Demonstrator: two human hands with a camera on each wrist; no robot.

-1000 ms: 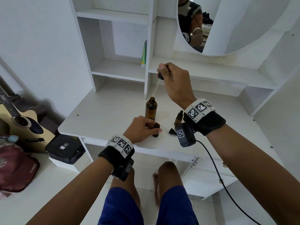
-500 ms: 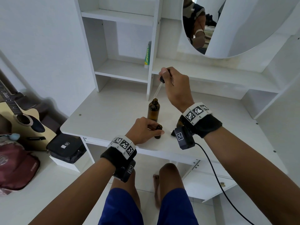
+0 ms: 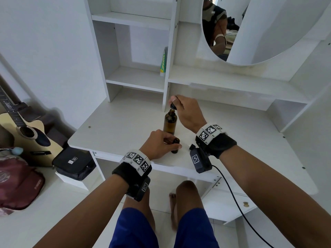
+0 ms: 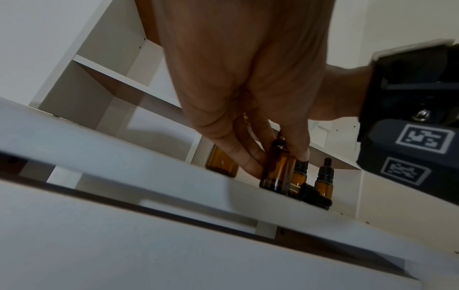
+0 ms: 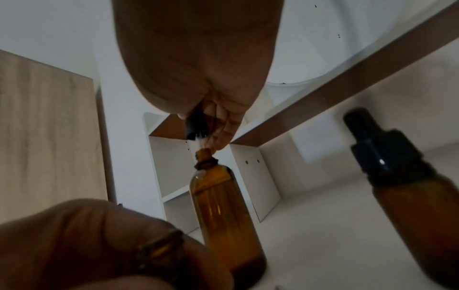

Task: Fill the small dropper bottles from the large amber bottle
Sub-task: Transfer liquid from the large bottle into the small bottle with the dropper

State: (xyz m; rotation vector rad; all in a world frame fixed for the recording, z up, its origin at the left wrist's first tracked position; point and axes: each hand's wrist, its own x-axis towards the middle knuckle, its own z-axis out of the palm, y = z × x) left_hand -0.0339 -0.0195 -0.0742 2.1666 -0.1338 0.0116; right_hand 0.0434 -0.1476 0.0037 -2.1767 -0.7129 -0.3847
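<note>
Standing upright on the desk (image 3: 114, 126), the amber bottle (image 3: 170, 122) is directly under the right hand (image 3: 188, 113), which pinches the dropper (image 3: 173, 105) at its mouth. An open small bottle (image 3: 175, 145) in front is gripped by the left hand (image 3: 159, 145).

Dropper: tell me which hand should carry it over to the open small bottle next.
Right. The right hand already pinches the dropper, its tube down in the large amber bottle. The left hand is taken: its grip steadies the open small bottle.
</note>
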